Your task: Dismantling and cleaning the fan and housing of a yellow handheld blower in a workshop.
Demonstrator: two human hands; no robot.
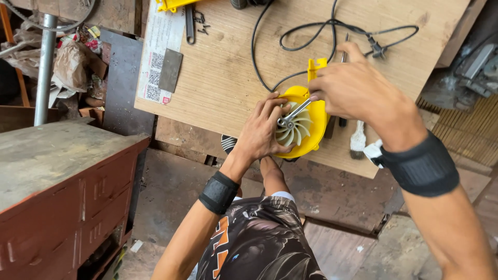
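Left hand (262, 129) grips white impeller (294, 129) in yellow housing (311, 122) at counter (223, 67) near edge; right hand (353, 88) pinches wrench (294, 113).

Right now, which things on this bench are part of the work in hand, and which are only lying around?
In use:
- yellow fan housing with its pale impeller
- wrench on the impeller hub
- left hand bracing the impeller
- right hand holding the wrench handle

Lying about:
- black cable
- small brush
- grey metal plate
- loose screws
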